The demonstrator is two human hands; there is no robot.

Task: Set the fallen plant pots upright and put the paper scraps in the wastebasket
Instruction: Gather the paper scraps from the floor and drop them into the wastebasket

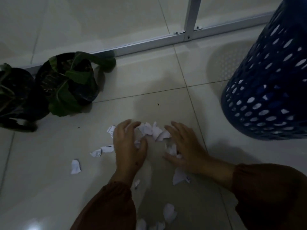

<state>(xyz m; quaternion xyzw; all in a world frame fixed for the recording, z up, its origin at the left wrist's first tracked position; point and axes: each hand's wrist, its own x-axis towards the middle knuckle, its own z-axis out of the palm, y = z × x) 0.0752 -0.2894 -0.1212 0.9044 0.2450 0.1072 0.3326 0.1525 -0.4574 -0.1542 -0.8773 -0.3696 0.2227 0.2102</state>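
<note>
On the pale tiled floor (149, 72), at six o'clock in my view, I see both hands down among the paper scraps (153, 130). My left hand (128, 146) has its fingers curved over the heap's left edge, my right hand (182, 146) lies flatter on the right edge; neither is clamped on a scrap, both loosely spread. More scraps lie scattered toward seven and six o'clock. The blue perforated wastebasket (269, 90) stands at two o'clock, white bits showing through its holes. Two dark plant pots (66, 83) sit side by side at ten o'clock, openings facing up, beside a white metal frame (189, 34).
</note>
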